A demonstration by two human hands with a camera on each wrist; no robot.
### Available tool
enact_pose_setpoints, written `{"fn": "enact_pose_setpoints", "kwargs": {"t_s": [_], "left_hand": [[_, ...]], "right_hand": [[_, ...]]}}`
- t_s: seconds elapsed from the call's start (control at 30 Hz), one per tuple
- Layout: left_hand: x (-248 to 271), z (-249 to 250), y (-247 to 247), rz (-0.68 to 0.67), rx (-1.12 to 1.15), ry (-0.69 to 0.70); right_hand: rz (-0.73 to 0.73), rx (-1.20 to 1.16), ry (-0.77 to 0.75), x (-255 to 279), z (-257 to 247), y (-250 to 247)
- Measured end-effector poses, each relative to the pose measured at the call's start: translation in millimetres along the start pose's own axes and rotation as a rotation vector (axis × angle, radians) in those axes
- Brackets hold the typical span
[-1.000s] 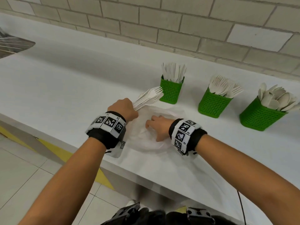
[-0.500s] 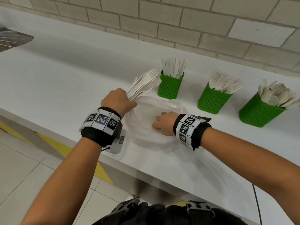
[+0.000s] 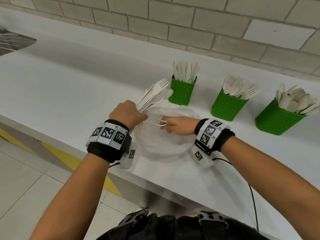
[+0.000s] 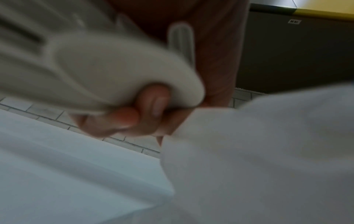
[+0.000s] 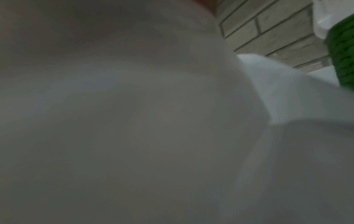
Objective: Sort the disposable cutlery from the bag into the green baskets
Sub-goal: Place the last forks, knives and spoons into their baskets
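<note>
Several forks (image 3: 154, 96) are clenched in the left hand (image 3: 127, 113), seemingly gathered for one drop. More cutlery (image 3: 160, 122) is pinched by the right hand (image 3: 174, 126) inside the bag (image 3: 155, 146) on the bench (image 3: 69, 84), near three green baskets (image 3: 226, 104).

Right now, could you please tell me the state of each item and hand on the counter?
Left hand: grips a bundle of forks.
Right hand: inside the plastic bag, pinching a few cutlery pieces.
Left basket: upright, holding knives.
Middle basket: tilted, holding forks.
Right basket: tilted, holding spoons.
</note>
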State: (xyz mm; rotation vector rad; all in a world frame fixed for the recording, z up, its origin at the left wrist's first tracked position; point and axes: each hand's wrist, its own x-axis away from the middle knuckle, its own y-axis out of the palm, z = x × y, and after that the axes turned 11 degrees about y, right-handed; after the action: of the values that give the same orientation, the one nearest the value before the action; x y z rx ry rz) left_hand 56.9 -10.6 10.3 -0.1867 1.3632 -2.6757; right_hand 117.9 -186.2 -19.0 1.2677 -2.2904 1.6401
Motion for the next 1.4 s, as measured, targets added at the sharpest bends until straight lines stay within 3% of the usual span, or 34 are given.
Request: {"fn": "enact_pose_setpoints", "kwargs": {"t_s": [0.07, 0.27, 0.37, 0.5, 0.63, 0.8, 0.87, 0.97, 1.17, 1.4], "left_hand": [[-0.6, -2.5, -4.1, -0.010, 0.029, -0.015], [-4.7, -0.8, -15.6, 0.014, 0.149, -0.029], [-5.7, 4.9, -16.1, 0.029, 0.178, -0.005], [-7.0, 8.2, -17.2, 0.058, 0.166, 0.007], [-6.9, 2.9, -21.8, 0.054, 0.122, 0.007], [-1.4, 3.3, -37.5, 0.084, 0.173, 0.085], [3.9, 10.4, -50.0, 0.118, 0.220, 0.122], [12.8, 27.6, -64.3, 0.145, 0.363, 0.183], [16.5, 73.2, -46.3, -0.036, 0.862, 0.205], [1.8, 99.2, 11.4, -0.136, 0.970, 0.230]], "right_hand": [[0.025, -0.014, -0.013, 5.5, 5.6, -3.5], [0.244, 0.374, 0.109, -5.0, 21.2, 2.2], [0.200, 0.482, 0.061, -10.1, 20.0, 10.3], [0.012, 0.491, 0.034, -4.9, 10.8, 11.4], [0.045, 0.247, -0.075, 4.2, 1.9, -1.2], [0.199, -0.789, -0.236, 23.3, -10.7, -35.1], [0.287, -1.006, -0.273, 24.9, -12.2, -47.0], [0.367, -1.170, -0.234, 25.0, -16.0, -59.5], [0.171, -1.431, -0.146, 37.1, -8.7, -65.1], [0.167, -1.451, -0.141, 73.9, 16.2, -71.2]]}}
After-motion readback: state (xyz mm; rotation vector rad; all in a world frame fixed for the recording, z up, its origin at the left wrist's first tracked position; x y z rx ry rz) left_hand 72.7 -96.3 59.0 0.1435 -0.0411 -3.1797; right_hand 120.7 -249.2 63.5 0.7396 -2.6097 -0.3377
